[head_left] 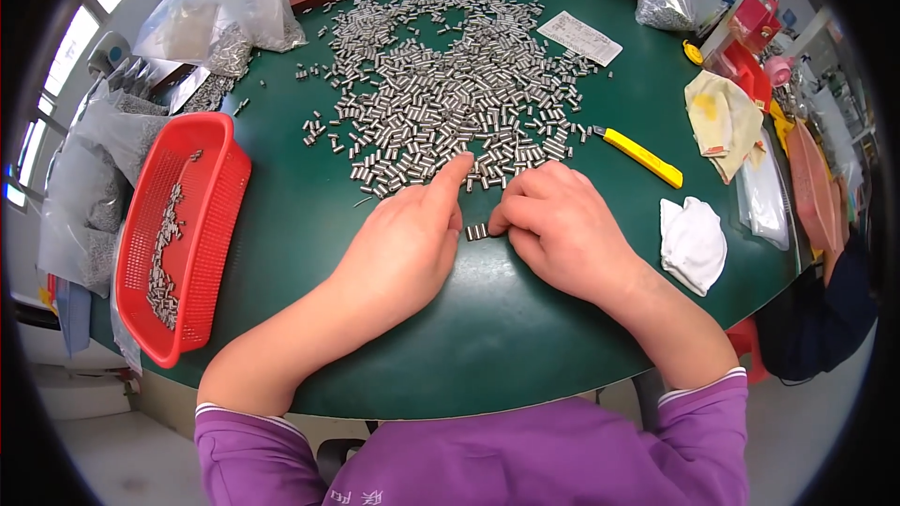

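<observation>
A round green table [487, 337] holds a big heap of small shiny metal pins [450, 94]; a red basket [202, 225] on the left holds a thin line of those pins; clear bags [225, 9] at the back hold more. A few pins [477, 231] lie side by side between the hands; the left hand [403, 244] lies flat with one finger pointing into the heap; the right hand [553, 225] is curled, fingertips touching the few pins.

A yellow utility knife [643, 156] lies on the green table [487, 337], near a white cloth [694, 244]. A paper slip [579, 37] sits farther back. Clear plastic bags [225, 9] crowd the left edge.
</observation>
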`<state>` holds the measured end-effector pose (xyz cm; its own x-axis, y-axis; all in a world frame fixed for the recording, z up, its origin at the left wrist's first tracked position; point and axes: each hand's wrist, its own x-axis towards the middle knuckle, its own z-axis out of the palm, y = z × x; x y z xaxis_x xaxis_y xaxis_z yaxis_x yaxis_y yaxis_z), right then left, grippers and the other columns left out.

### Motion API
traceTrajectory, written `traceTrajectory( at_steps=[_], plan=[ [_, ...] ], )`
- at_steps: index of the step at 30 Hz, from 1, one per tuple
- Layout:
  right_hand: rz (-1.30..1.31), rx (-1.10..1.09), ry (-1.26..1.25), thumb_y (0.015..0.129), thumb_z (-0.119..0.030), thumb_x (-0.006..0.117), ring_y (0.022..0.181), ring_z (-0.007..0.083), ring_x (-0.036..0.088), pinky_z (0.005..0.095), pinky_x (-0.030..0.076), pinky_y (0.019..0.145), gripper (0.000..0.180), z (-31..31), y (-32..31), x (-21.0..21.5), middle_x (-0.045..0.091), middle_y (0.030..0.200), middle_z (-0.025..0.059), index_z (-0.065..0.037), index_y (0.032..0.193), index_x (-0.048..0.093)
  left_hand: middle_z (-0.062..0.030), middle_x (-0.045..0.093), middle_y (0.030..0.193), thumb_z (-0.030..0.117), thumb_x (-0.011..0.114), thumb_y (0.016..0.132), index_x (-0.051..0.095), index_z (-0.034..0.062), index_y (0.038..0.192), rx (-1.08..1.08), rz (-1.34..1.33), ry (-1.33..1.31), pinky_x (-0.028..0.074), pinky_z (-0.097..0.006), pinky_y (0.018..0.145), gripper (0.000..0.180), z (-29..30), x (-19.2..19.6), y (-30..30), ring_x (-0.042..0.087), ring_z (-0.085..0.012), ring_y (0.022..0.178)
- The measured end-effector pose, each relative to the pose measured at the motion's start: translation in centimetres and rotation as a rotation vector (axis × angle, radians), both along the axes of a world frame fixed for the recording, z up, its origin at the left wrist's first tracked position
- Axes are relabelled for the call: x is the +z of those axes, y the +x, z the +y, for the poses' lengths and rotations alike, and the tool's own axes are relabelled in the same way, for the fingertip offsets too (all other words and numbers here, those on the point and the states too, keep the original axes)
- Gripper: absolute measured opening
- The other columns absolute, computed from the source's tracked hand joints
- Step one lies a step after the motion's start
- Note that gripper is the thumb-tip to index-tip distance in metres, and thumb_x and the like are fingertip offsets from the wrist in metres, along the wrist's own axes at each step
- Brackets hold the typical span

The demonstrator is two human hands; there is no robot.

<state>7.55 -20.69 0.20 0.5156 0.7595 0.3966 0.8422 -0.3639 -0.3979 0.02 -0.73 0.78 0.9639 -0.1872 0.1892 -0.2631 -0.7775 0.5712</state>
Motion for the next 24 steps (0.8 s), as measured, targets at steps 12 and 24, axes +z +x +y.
traceTrajectory(
  at_steps=[12,24],
  plan=[
    [0.013,0.007,0.010,0.075,-0.003,0.063,0.090,0.0243,0.055,0.0381,0.043,0.080,0.013,0.07,-0.04,0.29,0.058,0.086,0.0016,-0.013,0.082,0.068,-0.0095,0.061,0.086,-0.006,0.059,0.081,0.037,0.0000,0.141,-0.001,0.040,0.011,0.051,-0.036,0.074,0.064,0.07,0.79,-0.18,0.062,-0.0244,0.079],
    [-0.011,-0.014,-0.006,0.075,-0.006,0.062,0.088,0.0249,0.055,0.0392,0.043,0.077,0.010,-0.21,0.09,0.52,0.058,0.083,0.0025,-0.012,0.081,0.066,-0.0094,0.060,0.092,-0.005,0.064,0.079,0.034,0.0024,0.143,-0.009,0.063,-0.083,0.051,-0.034,0.076,0.071,-0.45,0.52,-0.20,0.060,-0.0222,0.083]
  ],
)
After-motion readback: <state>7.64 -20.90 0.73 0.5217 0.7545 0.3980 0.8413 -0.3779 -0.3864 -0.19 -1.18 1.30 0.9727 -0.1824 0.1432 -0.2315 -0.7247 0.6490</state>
